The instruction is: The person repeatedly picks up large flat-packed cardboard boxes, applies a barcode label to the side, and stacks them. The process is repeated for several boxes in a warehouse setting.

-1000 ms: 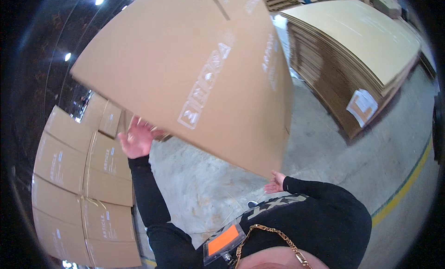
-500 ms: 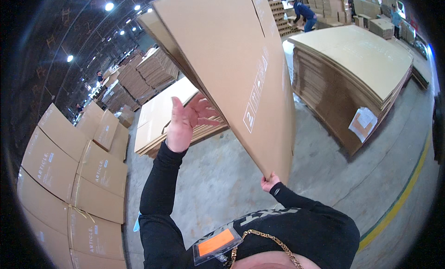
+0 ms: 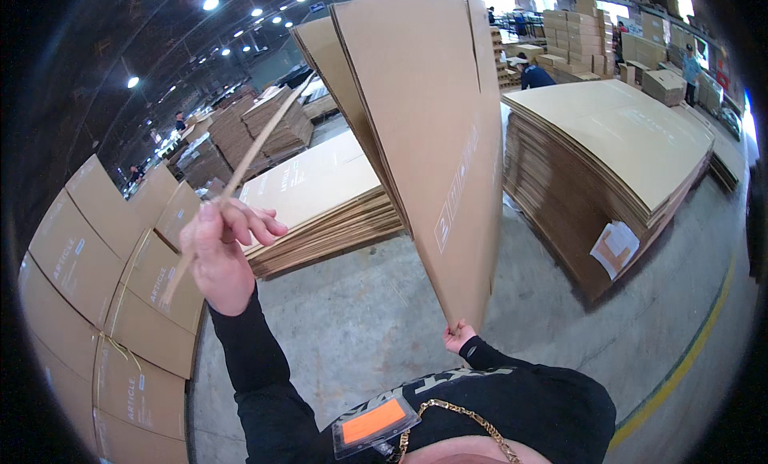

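A large flat-folded cardboard box (image 3: 432,120) stands on end before me, its layers slightly parted along the left edge. My right hand (image 3: 459,336) is closed on the bottom corner of it. Off to the left, my left hand (image 3: 220,252) is raised, apart from the box. A long, thin cardboard strip (image 3: 260,140) slants through its grip, pinched near the thumb, while the other fingers are loosely curled. Behind the box lies a stack of flat cardboard (image 3: 320,184), partly hidden by it.
Packed cartons (image 3: 128,320) tied with cord rise at the left. On the right is a tall cardboard stack (image 3: 576,184) with a paper sheet (image 3: 614,248) on its side. A yellow line (image 3: 688,364) marks the concrete floor. Two people work at the far right.
My left hand has moved left, away from the box's open edge, and now has a thin cardboard strip in it. The box stands more upright, still in my right hand.
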Action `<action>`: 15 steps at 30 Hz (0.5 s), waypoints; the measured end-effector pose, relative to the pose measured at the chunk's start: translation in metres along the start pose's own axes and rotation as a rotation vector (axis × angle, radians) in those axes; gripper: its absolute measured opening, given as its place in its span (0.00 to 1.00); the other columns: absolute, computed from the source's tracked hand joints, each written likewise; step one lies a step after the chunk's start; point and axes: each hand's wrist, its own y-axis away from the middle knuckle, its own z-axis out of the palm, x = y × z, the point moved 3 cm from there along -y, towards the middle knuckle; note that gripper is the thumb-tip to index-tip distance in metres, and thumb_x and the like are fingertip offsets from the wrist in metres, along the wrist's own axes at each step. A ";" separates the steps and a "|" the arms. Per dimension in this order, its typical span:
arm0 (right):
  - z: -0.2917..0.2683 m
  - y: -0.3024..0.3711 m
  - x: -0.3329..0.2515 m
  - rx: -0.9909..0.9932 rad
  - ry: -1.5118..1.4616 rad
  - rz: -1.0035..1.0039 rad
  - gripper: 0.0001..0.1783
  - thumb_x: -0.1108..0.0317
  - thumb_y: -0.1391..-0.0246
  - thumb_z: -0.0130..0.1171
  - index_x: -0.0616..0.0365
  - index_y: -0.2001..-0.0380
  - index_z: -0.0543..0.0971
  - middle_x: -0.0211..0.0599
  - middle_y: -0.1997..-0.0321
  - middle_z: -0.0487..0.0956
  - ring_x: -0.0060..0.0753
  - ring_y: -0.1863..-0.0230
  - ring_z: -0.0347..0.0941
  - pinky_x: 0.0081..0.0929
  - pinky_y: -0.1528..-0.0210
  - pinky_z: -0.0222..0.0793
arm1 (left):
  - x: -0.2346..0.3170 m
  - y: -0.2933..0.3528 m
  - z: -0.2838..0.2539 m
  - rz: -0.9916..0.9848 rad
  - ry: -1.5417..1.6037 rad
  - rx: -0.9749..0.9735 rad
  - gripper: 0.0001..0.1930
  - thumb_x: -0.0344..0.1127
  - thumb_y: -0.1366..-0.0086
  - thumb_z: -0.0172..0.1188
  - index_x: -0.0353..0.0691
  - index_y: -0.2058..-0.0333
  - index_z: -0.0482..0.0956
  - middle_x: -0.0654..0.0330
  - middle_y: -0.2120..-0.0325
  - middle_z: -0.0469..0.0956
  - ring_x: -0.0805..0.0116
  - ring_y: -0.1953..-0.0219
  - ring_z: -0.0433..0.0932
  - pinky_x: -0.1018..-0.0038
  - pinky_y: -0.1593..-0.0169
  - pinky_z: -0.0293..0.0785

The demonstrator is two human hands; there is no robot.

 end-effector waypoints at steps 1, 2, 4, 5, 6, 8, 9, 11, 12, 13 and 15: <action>0.000 0.000 -0.001 0.008 -0.004 0.017 0.23 0.45 0.39 0.44 0.54 0.57 0.71 0.32 0.64 0.75 0.31 0.70 0.71 0.27 0.67 0.73 | -0.004 0.004 0.003 -0.022 -0.025 0.011 0.26 0.48 0.30 0.34 0.42 0.86 0.61 0.55 0.88 0.68 0.59 0.80 0.75 0.63 0.61 0.74; 0.001 -0.001 0.001 0.007 0.025 0.021 0.23 0.45 0.38 0.44 0.54 0.56 0.70 0.33 0.64 0.75 0.31 0.69 0.71 0.27 0.67 0.73 | -0.008 0.010 0.004 -0.057 -0.034 0.015 0.26 0.48 0.30 0.34 0.42 0.86 0.61 0.55 0.89 0.69 0.59 0.81 0.75 0.63 0.61 0.74; -0.004 -0.001 0.006 0.009 0.071 0.029 0.23 0.45 0.38 0.43 0.54 0.56 0.70 0.33 0.63 0.76 0.32 0.69 0.71 0.28 0.67 0.73 | -0.018 0.025 0.012 -0.136 -0.050 0.015 0.26 0.48 0.29 0.34 0.42 0.86 0.61 0.54 0.89 0.69 0.59 0.81 0.75 0.63 0.61 0.74; -0.004 -0.002 0.002 0.009 0.094 0.059 0.23 0.45 0.38 0.43 0.53 0.56 0.70 0.33 0.62 0.76 0.32 0.67 0.71 0.28 0.66 0.73 | -0.020 0.028 0.017 -0.110 -0.058 0.042 0.27 0.49 0.29 0.34 0.42 0.87 0.61 0.54 0.89 0.70 0.60 0.82 0.75 0.63 0.63 0.74; -0.003 -0.003 -0.003 0.000 0.093 0.065 0.23 0.45 0.38 0.43 0.53 0.55 0.70 0.33 0.62 0.76 0.32 0.67 0.71 0.28 0.66 0.73 | -0.024 0.031 0.025 -0.101 -0.024 0.029 0.27 0.47 0.29 0.35 0.40 0.86 0.62 0.53 0.87 0.71 0.60 0.82 0.75 0.64 0.65 0.74; 0.000 -0.005 -0.019 -0.017 0.086 0.062 0.22 0.46 0.38 0.43 0.53 0.55 0.70 0.33 0.62 0.76 0.33 0.67 0.72 0.29 0.66 0.73 | -0.042 0.039 0.046 -0.083 0.060 0.003 0.26 0.45 0.30 0.36 0.37 0.85 0.64 0.53 0.85 0.72 0.61 0.81 0.76 0.65 0.67 0.75; 0.002 -0.005 -0.023 -0.030 0.111 0.070 0.22 0.46 0.38 0.44 0.53 0.55 0.70 0.33 0.62 0.76 0.33 0.67 0.72 0.29 0.66 0.73 | -0.057 0.049 0.064 -0.056 0.146 -0.002 0.25 0.45 0.30 0.36 0.37 0.85 0.65 0.53 0.85 0.72 0.62 0.81 0.76 0.66 0.69 0.74; 0.002 -0.003 -0.022 -0.046 0.170 0.107 0.22 0.46 0.38 0.44 0.53 0.55 0.70 0.33 0.63 0.76 0.33 0.67 0.72 0.29 0.66 0.73 | -0.101 0.101 0.098 -0.048 0.113 -0.065 0.27 0.46 0.30 0.35 0.37 0.85 0.66 0.53 0.86 0.72 0.62 0.81 0.76 0.68 0.71 0.74; 0.003 -0.003 -0.014 -0.009 0.177 0.140 0.22 0.46 0.39 0.44 0.53 0.54 0.70 0.34 0.63 0.76 0.33 0.67 0.72 0.29 0.66 0.73 | -0.123 0.138 0.104 -0.058 -0.013 -0.131 0.28 0.48 0.31 0.35 0.37 0.86 0.65 0.52 0.87 0.71 0.60 0.81 0.76 0.69 0.72 0.74; -0.001 -0.002 -0.005 0.033 0.178 0.163 0.23 0.46 0.39 0.44 0.53 0.54 0.70 0.34 0.63 0.76 0.34 0.67 0.72 0.29 0.66 0.73 | -0.142 0.167 0.107 -0.197 -0.083 -0.145 0.28 0.48 0.31 0.36 0.36 0.86 0.66 0.52 0.87 0.72 0.61 0.81 0.76 0.70 0.74 0.73; -0.007 -0.003 -0.013 0.080 0.201 0.203 0.23 0.45 0.39 0.44 0.53 0.55 0.70 0.36 0.63 0.76 0.35 0.67 0.72 0.31 0.65 0.74 | -0.188 0.218 0.101 -0.455 -0.142 -0.109 0.27 0.47 0.31 0.38 0.35 0.86 0.67 0.53 0.86 0.73 0.62 0.81 0.77 0.69 0.76 0.72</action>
